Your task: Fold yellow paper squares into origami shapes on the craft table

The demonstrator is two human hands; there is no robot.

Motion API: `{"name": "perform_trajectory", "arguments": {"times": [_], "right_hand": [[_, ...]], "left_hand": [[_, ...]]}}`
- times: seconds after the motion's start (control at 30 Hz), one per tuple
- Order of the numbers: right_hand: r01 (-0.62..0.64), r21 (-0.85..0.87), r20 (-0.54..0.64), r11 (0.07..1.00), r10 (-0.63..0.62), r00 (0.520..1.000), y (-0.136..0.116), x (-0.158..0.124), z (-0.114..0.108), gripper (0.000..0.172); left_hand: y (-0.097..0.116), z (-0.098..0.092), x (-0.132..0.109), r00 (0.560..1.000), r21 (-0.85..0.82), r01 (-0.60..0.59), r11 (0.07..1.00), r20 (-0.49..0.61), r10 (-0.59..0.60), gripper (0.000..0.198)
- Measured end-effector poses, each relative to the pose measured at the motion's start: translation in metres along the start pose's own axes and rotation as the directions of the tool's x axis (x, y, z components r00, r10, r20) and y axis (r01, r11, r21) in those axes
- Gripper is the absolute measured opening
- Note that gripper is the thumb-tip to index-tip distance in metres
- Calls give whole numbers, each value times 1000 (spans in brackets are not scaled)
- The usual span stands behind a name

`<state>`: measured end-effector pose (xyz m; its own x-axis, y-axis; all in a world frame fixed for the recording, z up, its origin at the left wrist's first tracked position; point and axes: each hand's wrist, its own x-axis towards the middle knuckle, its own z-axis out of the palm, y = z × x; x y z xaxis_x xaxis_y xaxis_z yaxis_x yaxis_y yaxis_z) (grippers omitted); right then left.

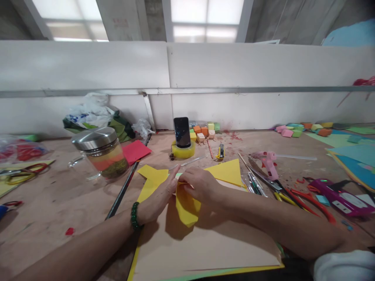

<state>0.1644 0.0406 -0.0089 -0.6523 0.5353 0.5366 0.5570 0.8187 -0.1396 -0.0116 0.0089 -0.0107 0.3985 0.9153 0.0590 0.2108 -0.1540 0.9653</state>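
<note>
A folded piece of yellow paper (187,208) stands up off a stack of pale sheets (228,238) in front of me. My right hand (202,186) grips its upper part, with the fingers curled over the top edge. My left hand (158,201) is held on edge against the paper's left side, fingers stretched out and together; a green bead bracelet circles that wrist. More yellow paper lies beyond the hands, with one piece (227,171) on the right and another (154,175) on the left. The fingertips of both hands nearly meet, and part of the folded paper is hidden behind them.
A glass mug (108,160) with a steel lid stands left, near a red paper square (136,151). Ahead, a phone (182,132) leans on a tape roll (183,150). Rightward lie a pink glue gun (268,162), red-handled pliers (315,203) and a purple device (341,197).
</note>
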Motion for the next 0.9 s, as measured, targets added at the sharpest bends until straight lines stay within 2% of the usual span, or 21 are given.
{"name": "perform_trajectory", "arguments": {"times": [0.1,0.17,0.23,0.33,0.43,0.6,0.7,0.8,0.9], "right_hand": [[-55,40,6,998,55,998,-1,1,-2,13],[-91,82,3,992,91,996,-1,1,-3,14],[-148,128,10,981,148,989,0,2,-2,14],[-233,173,43,957,229,973,3,2,1,12],[-287,177,86,941,276,957,3,2,1,13],[-264,176,83,948,253,964,0,1,-3,17],[-260,239,58,935,254,966,-1,2,-5,15],[-361,389,68,847,365,929,3,5,-3,14],[-487,559,121,671,515,849,13,10,-1,17]], "left_hand": [[8,1,-1,978,-179,204,963,78,-193,79],[14,1,0,960,-242,280,929,94,-265,76],[18,1,1,961,-310,274,910,107,-253,79],[19,2,3,973,-396,217,892,161,-166,90],[17,2,5,972,-438,207,875,191,-134,86],[13,1,4,967,-471,244,848,180,-178,88],[9,-2,3,969,-481,245,842,155,-193,88],[5,-3,3,973,-470,227,853,154,-173,81],[1,-4,5,989,-459,135,878,121,-89,71]]}}
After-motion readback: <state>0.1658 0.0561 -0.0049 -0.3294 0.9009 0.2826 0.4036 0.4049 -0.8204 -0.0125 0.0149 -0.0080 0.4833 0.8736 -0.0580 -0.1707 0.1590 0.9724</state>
